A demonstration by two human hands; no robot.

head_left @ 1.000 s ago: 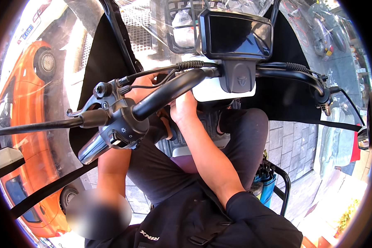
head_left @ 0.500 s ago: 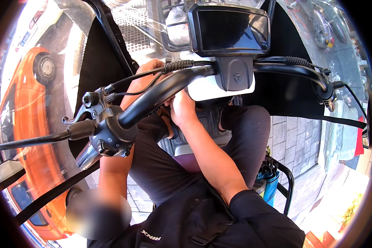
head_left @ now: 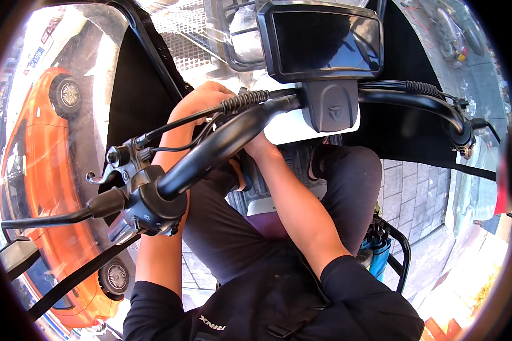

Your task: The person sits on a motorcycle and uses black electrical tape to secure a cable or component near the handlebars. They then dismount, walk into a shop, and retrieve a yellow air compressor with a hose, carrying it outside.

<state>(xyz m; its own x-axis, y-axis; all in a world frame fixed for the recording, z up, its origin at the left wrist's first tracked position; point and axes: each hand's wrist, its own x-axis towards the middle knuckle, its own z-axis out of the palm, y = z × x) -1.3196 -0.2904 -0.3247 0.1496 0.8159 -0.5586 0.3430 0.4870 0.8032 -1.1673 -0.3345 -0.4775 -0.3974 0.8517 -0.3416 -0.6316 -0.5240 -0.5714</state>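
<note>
My left hand [head_left: 205,96] reaches up behind the black handlebar [head_left: 222,139] and cables [head_left: 182,119], fingers curled; what they hold, if anything, is hidden. My right hand [head_left: 256,142] is tucked under the handlebar, just below the white panel [head_left: 284,128], its fingers out of sight. A black-framed display [head_left: 324,42] sits on a grey mount [head_left: 330,105] at the bar's centre. The left switch housing [head_left: 156,196] with brake lever is above my left forearm.
My legs flank the footboard [head_left: 250,187]. A clear plastic windscreen with black panels [head_left: 136,85] surrounds the front. An orange car [head_left: 45,153] is outside at left. Blue umbrellas [head_left: 375,256] and a black rail [head_left: 404,261] are beside my right leg; grey paving [head_left: 409,199] shows at right.
My right hand has slipped further under the handlebar and is more hidden. My left fingers still show above the cables. The view has shifted slightly, handlebar and display appearing a little differently placed.
</note>
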